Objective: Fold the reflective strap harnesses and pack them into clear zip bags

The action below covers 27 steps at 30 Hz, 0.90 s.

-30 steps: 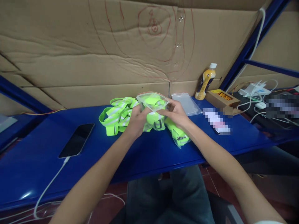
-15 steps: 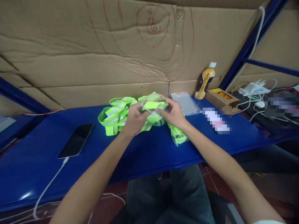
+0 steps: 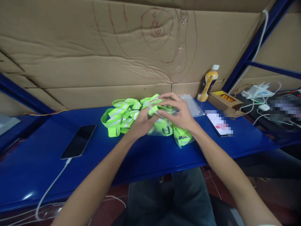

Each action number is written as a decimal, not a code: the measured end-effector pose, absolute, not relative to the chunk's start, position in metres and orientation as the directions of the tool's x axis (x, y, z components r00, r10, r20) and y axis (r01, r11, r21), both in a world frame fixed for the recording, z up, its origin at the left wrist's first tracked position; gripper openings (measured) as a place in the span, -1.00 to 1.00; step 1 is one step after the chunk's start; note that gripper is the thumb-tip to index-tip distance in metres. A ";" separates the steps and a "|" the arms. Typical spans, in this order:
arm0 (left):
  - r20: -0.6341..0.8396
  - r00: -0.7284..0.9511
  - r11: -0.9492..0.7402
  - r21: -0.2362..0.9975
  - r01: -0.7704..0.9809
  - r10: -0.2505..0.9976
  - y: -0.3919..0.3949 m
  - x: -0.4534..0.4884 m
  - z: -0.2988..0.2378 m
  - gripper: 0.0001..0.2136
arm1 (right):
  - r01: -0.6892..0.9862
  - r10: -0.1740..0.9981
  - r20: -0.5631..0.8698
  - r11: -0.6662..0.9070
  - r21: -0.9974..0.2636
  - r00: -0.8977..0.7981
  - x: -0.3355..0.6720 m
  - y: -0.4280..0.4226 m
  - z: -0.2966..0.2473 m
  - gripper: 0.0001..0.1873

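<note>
A clear plastic bag [image 3: 161, 128] holds a neon-yellow reflective strap with a black buckle. My left hand [image 3: 144, 123] grips the left side of this bag near its mouth. Curled over the top and right side of the same bag, my right hand [image 3: 180, 110] pinches it; its fingertips are partly hidden by folded strap and film. To the left lies a loose heap of reflective straps [image 3: 123, 114], neon yellow with silver stripes. A second bagged reflective strap [image 3: 182, 138] rests on the table under my right wrist.
A stack of clear bags [image 3: 194, 106] lies behind my right hand on the blue table [image 3: 98, 169]. Further right are a bottle [image 3: 208, 83], an open cardboard box [image 3: 225, 100] and a lit phone [image 3: 218, 124]. A dark phone [image 3: 78, 141] on a white cable lies left.
My right hand has moved over the top of the bag, its fingers reaching further left. The bag's lower part, with the buckle, now hangs in view below my hands. The view has shifted slightly.
</note>
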State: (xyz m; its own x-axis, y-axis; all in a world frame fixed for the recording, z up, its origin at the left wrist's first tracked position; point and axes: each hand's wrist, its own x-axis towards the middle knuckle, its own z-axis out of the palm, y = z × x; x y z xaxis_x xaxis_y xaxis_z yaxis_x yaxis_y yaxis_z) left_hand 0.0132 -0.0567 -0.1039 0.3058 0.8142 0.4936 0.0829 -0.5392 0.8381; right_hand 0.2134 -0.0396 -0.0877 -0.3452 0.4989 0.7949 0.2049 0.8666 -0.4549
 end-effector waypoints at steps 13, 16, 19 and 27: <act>0.622 0.010 -0.609 0.764 0.215 0.783 -0.063 0.028 -0.116 -0.42 | 0.345 0.475 0.548 0.879 -0.328 -0.688 0.212 -0.046 -0.081 -0.47; 0.617 -0.082 -0.595 0.781 0.191 0.783 -0.065 0.029 -0.110 -0.39 | 0.340 0.487 0.625 0.873 -0.349 -0.610 0.204 -0.051 -0.084 -0.52; 0.622 -0.158 -0.598 0.782 0.173 0.767 -0.064 0.028 -0.106 -0.38 | 0.285 0.473 0.756 0.880 -0.380 -0.453 0.201 -0.054 -0.086 -0.68; 0.601 -0.034 -0.589 0.792 0.159 0.799 -0.068 0.027 -0.103 -0.34 | 0.115 0.518 0.699 0.835 -0.537 -0.493 0.199 -0.039 -0.098 -0.88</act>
